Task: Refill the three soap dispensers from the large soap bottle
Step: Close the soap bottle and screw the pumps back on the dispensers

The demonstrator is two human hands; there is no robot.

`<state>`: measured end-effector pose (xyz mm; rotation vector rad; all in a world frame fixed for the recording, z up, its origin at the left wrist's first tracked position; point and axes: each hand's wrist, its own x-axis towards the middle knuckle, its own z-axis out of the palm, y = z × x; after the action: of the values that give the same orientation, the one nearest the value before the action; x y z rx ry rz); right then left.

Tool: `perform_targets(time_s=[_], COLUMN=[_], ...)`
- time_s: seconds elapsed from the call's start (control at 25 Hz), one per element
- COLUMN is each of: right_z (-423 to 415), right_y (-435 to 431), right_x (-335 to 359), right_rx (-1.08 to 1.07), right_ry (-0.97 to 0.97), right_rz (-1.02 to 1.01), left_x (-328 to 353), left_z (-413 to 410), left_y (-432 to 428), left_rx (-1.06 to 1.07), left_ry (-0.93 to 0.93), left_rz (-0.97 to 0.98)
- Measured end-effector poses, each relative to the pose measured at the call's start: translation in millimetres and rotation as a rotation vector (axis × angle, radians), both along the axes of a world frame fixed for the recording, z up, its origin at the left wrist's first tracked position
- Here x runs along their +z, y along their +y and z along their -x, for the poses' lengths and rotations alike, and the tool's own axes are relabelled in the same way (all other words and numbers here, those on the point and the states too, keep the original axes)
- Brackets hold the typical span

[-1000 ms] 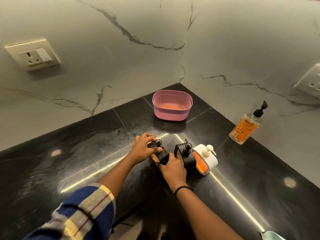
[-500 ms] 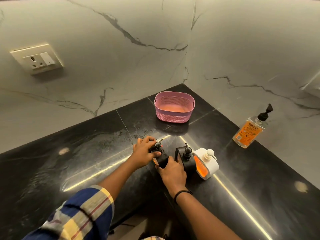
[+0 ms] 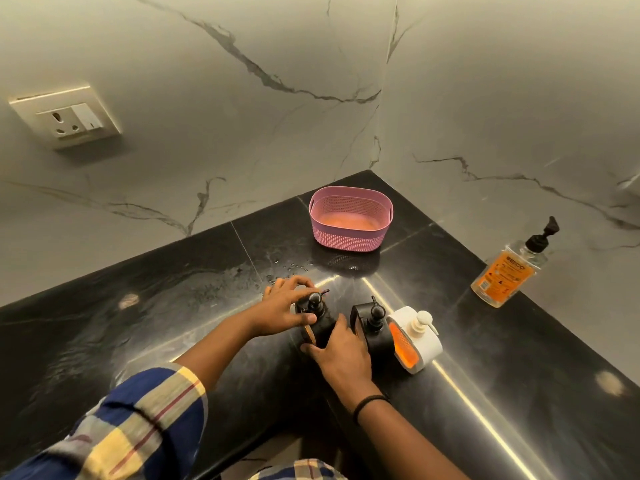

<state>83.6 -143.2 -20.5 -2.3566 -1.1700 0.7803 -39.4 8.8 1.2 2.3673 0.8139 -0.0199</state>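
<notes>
- Soap dispensers stand in a row on the bench (image 3: 173, 323): left black dispenser (image 3: 322, 333), middle black dispenser (image 3: 377, 336), white dispenser (image 3: 426, 344).
- Left hand (image 3: 282, 311): fingers curled round the left black dispenser's pump.
- Right hand (image 3: 341, 353): fingers grip its body.
- Large soap bottle (image 3: 505, 275) (orange label) stands upright, well apart to the right, near the wall.
- Pink basket (image 3: 346, 239) sits in the corner.

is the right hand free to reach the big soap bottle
Not yet: the right hand grips the left black dispenser. Freed, it likely reaches the soap bottle over the white dispenser.
</notes>
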Motion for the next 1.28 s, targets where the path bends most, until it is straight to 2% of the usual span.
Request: perform_targets(time_s=[0.08,0.16,0.24,0.36,0.6,0.72,0.8,1.0,1.28], right_z=[-4,-14,-31,-65,-149,-183,-198,-222,-215], right_y=[-1,3,20,60,149,183,195,186,101], right_x=[20,46,74,102,83,66,54,49,43], right_rx=[0.019,0.033,-0.015,-0.083,-0.231,-0.392,-0.42,-0.31,-0.176], right_ry=[0.034,-0.003,-0.039,-0.05,-0.058,0.009,0.05,0.0,0.149], right_rz=[-0.036,-0.142,-0.263,-0.297,-0.16,-0.054,-0.007,0.081,0.295], left_x=[3,4,4,5,12,10,7,1,-7], left_z=[7,7,-3,-31,-97,-122,-131,-121,-69], left_y=[10,26,44,70,122,148,163,160,87], left_rx=[0.07,0.226,0.377,0.518,0.63,0.704,0.701,0.655,0.59], left_ry=[-0.111,-0.268,-0.361,-0.375,-0.342,-0.301,-0.257,-0.237,-0.144], left_rz=[0.172,0.309,0.336,0.325,0.411,0.454,0.442,0.365,0.347])
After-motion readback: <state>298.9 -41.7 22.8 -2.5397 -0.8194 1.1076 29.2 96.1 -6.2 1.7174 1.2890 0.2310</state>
